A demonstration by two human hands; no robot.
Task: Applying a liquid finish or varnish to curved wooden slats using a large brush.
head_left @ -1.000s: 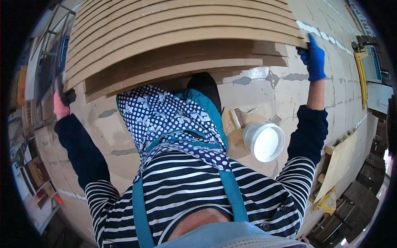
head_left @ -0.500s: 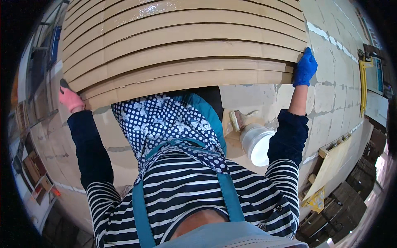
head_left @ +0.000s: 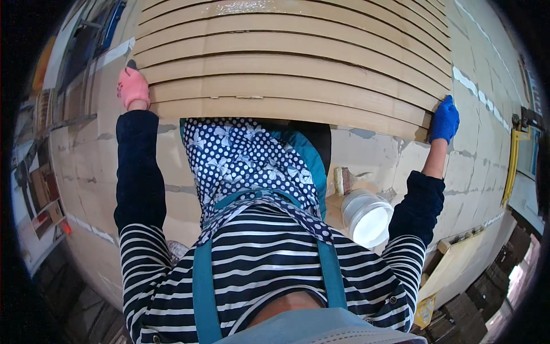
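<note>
Overlapping brown cardboard sheets [head_left: 321,66] are fanned out in front of me, their long edges stepped in several rows. My left hand [head_left: 133,90], in a pink glove with a dark fingertip, is closed at the left edge of the sheets near the front. At the opposite edge, my right hand [head_left: 444,120] wears a blue knitted glove and is closed on the corner of the cardboard. The parts of the fingers under the sheets are hidden. A shiny wet-looking patch shows on the sheets farther away.
A white bucket [head_left: 366,218] with whitish contents stands on the floor by my right forearm. Beside it lies a brush [head_left: 344,180] with pale bristles. A yellow metal frame [head_left: 511,166] and a leaning board [head_left: 452,266] are at the far right.
The front sheets have swung from a slant to nearly level, and their steps look more even. In the picture, my left hand sits higher and farther right, my right hand lower.
</note>
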